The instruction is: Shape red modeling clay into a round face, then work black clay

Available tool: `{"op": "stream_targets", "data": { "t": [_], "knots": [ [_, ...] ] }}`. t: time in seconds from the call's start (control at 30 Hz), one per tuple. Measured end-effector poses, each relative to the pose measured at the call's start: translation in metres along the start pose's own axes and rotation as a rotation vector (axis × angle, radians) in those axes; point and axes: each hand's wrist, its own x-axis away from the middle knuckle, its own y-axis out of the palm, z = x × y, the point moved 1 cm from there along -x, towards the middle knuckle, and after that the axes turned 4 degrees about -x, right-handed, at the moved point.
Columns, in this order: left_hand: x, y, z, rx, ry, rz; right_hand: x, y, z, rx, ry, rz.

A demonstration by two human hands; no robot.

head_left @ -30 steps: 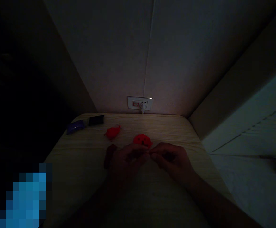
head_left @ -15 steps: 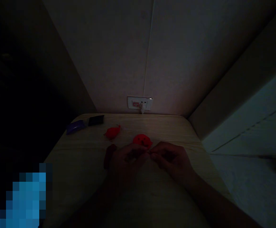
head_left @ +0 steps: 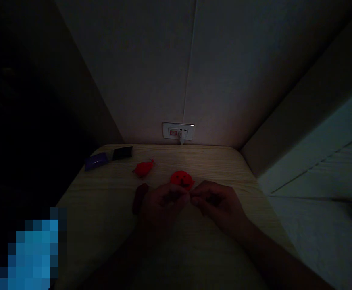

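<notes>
My left hand [head_left: 163, 203] and my right hand [head_left: 216, 201] meet fingertip to fingertip above the table, both in a pinch. Whatever lies between the fingertips is too small and dark to make out. Just beyond them is a flat, round red piece [head_left: 182, 178] with dark spots and a dark curved mark on it, its near edge partly covered by my left fingers. A dark red, elongated lump [head_left: 139, 198] lies beside my left hand, which hides part of it. Farther back sits a bright red bundle [head_left: 143, 169] with a thin twisted end, perhaps in clear wrap.
At the back left of the wooden table [head_left: 215, 163] lie a purple packet [head_left: 96, 161] and a black packet [head_left: 123, 153]. A wall socket [head_left: 178, 131] with something plugged in sits just above the back edge. A pale panel [head_left: 323, 149] stands to the right. The light is very dim.
My hands stay almost in place, their fingertips shifting only slightly. The red pieces and packets lie where they were.
</notes>
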Motion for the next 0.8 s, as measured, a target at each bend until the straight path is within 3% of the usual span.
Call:
{"op": "stream_targets", "data": {
  "t": [0.23, 0.53, 0.8],
  "knots": [
    [0.0022, -0.0016, 0.0035, -0.077, 0.025, 0.006, 0.0003, 0.0011, -0.0022, -0.026, 0.037, 0.002],
    [-0.0001, -0.0006, 0.0021, -0.019, -0.076, -0.032, 0.0, 0.0007, -0.0023, -0.033, 0.029, 0.004],
    [0.0003, 0.0005, -0.0002, 0.015, -0.035, -0.047, 0.0, 0.0021, -0.0015, -0.069, 0.056, 0.016]
  ]
}}
